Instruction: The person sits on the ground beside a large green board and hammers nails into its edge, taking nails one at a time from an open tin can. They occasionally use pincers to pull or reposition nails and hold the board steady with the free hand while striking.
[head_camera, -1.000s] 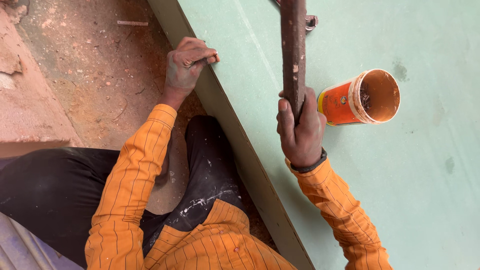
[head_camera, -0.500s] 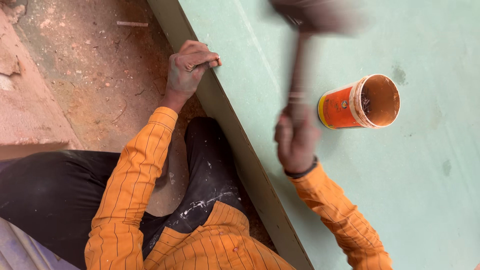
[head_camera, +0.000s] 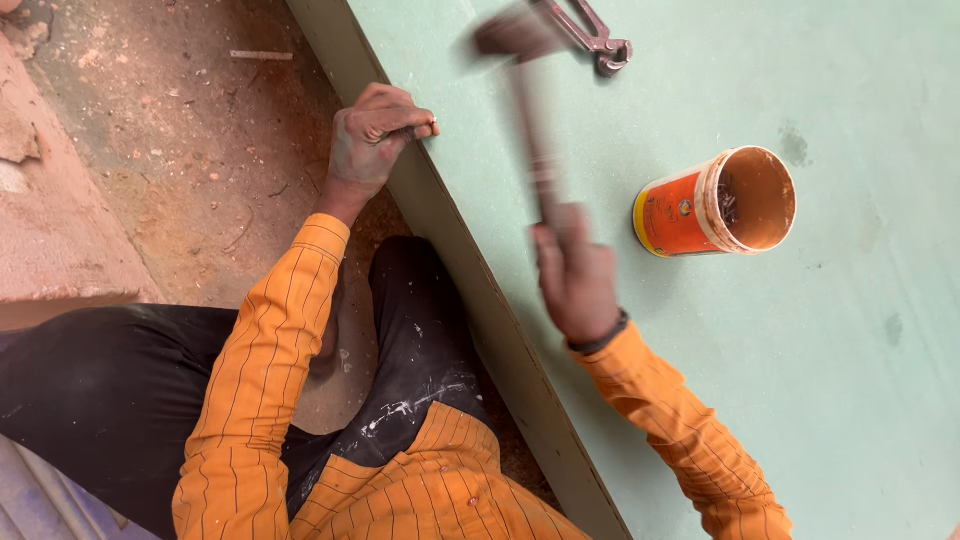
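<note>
Hammer (head_camera: 530, 110): held in the right hand (head_camera: 575, 275), which is closed around the lower end of the handle. The tool stands over the green panel (head_camera: 800, 400), head uppermost in the view and blurred, so it is in motion; the exact shape of the head cannot be made out. The grip sits low on the handle, which gives the longest lever for a swing.

Left hand (head_camera: 375, 135): curled at the long edge of the panel, thumb and fingertips pinched together on a small thin item. It looks like a nail, but it is too small to tell for certain. The hand rests against the panel edge, which steadies the pinch and keeps the fingers at the side of the striking point rather than under it.

Orange can (head_camera: 715, 200): lies on its side on the panel, open mouth facing right, with small dark pieces visible inside. It is near the right hand, within easy reach and clear of the edge being worked.

Metal pincers (head_camera: 590, 30): lie on the panel near the top of the view, well apart from both hands.

The panel is laid flat and its edge runs diagonally across the view. The person sits beside that edge on the dirt floor (head_camera: 180, 150), in an orange striped shirt with dark, paint-marked trousers.
</note>
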